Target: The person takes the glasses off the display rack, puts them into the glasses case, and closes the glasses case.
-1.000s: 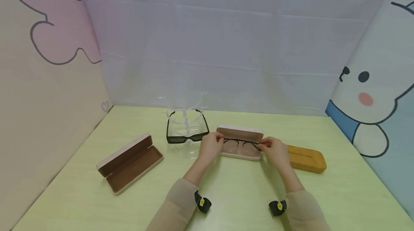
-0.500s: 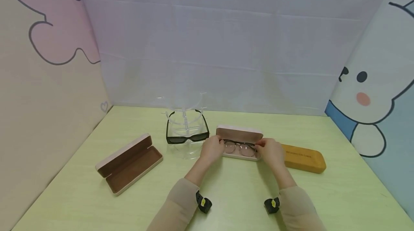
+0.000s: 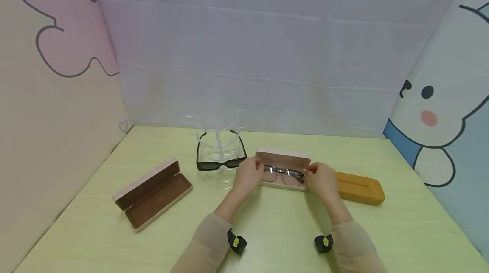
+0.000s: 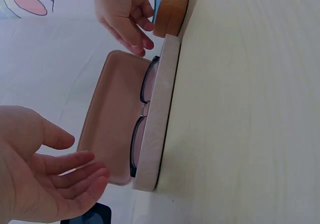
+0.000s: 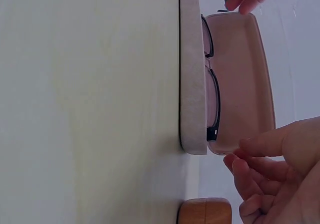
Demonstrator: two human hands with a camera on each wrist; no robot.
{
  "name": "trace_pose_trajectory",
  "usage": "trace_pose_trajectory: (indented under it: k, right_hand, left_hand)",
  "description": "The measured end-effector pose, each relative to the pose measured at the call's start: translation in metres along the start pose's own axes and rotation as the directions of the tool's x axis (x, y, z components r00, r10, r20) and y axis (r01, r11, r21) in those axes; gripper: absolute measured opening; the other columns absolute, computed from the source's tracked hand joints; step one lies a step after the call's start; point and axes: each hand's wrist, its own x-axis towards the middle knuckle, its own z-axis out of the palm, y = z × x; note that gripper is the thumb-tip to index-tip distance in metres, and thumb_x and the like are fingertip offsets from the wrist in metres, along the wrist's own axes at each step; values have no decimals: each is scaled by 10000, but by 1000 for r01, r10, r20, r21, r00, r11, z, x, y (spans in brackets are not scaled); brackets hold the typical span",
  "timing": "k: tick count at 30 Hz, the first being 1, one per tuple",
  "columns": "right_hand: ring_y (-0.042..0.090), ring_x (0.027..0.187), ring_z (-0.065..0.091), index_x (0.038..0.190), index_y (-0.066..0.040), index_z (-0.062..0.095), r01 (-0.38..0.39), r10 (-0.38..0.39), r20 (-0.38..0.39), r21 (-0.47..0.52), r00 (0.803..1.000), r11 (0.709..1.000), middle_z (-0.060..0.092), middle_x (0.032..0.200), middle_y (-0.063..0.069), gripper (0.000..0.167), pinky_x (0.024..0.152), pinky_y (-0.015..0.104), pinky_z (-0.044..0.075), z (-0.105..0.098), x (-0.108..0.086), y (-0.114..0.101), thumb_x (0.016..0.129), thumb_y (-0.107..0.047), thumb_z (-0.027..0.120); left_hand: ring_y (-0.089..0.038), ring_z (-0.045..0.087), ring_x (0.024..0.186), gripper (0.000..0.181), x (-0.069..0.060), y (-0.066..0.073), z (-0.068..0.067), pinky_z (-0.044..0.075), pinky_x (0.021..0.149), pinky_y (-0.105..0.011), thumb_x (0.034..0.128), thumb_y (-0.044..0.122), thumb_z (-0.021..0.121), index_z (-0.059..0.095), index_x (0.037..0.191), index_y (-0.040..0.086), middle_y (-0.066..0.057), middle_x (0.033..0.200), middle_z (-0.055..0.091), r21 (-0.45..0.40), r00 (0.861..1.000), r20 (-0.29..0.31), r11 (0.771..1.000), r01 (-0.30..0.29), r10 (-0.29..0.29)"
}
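A pair of eyeglasses (image 3: 282, 175) with dark upper rims lies in the lower half of a pale glasses case (image 3: 284, 186); the raised lid (image 4: 117, 108) shows a pinkish-brown lining. My left hand (image 3: 249, 175) is at the case's left end, fingers loosely bent and holding nothing; in the left wrist view the left hand (image 4: 55, 169) is apart from the frame. Close to the lid's right corner is my right hand (image 3: 324, 181); in the right wrist view the right hand (image 5: 280, 169) has its thumb and forefinger by the lid edge, with nothing seen between them.
Black sunglasses (image 3: 221, 164) sit on a clear display stand (image 3: 219, 137) left of my left hand. Farther left, another glasses case (image 3: 154, 196) lies with its lid up and brown lining showing. A closed mustard-yellow case (image 3: 361, 188) lies beside my right hand.
The eyeglasses, held at both ends a second ago, have gone down into the pale case. Both hands have let go and moved slightly outward to its ends.
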Motion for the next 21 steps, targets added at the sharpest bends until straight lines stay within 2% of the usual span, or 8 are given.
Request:
trace_pose_trajectory:
  k: [2, 5, 8, 12, 16, 21]
  right_hand:
    - [312, 807, 610, 1094, 81, 555, 1, 0, -36, 37, 999, 999, 637, 945, 217, 299, 684, 414, 484, -3, -1, 0, 873, -119, 535]
    - [325, 834, 607, 1221, 89, 441, 23, -19, -60, 65, 998, 998, 615, 983, 231, 428, 698, 423, 485, -8, 0, -1, 881, -145, 553]
    - [349, 951, 581, 1312, 56, 375, 73, -71, -39, 62, 997, 995, 588, 1070, 240, 523, 771, 452, 473, -11, 4, -4, 896, -203, 554]
    - [373, 1043, 544, 1344, -1, 386, 122, -122, 12, 41, 992, 992, 555, 1146, 255, 504, 819, 483, 458, -12, 9, -8, 930, -266, 498]
    - [349, 931, 581, 1300, -15, 460, 128, -128, -1, 39, 992, 991, 582, 1106, 247, 415, 749, 449, 479, -10, 11, -12, 962, -253, 425]
    - [236, 714, 541, 1163, -12, 578, 123, -120, -53, 45, 991, 991, 629, 948, 187, 334, 593, 322, 427, -7, 14, -14, 956, -236, 442]
  left_hand:
    - [-194, 612, 822, 180, 0, 4, -4, 493, 687, -311, 874, 134, 531, 656, 967, 44, -71, 918, 653, -17, 998, -55, 1000, -14, 13]
    - [-181, 595, 805, 161, 2, 11, -10, 485, 676, -289, 873, 114, 532, 640, 970, 47, -70, 907, 630, -37, 992, -119, 998, -46, 42]
    - [-195, 580, 836, 185, 7, 17, -13, 484, 704, -302, 880, 103, 518, 618, 1020, 34, -87, 965, 600, -13, 987, -146, 998, -69, 67]
    - [-247, 572, 938, 232, 18, 21, -10, 483, 791, -345, 885, 99, 509, 597, 1079, 9, -125, 1062, 576, 62, 984, -155, 995, -73, 82]
    - [-278, 571, 976, 229, 27, 21, -6, 478, 826, -366, 877, 100, 520, 619, 1052, -12, -144, 1042, 596, 141, 983, -162, 988, -66, 89]
    - [-259, 590, 884, 184, 32, 19, -4, 494, 761, -369, 870, 113, 554, 673, 925, -17, -136, 907, 628, 228, 982, -165, 972, -55, 95]
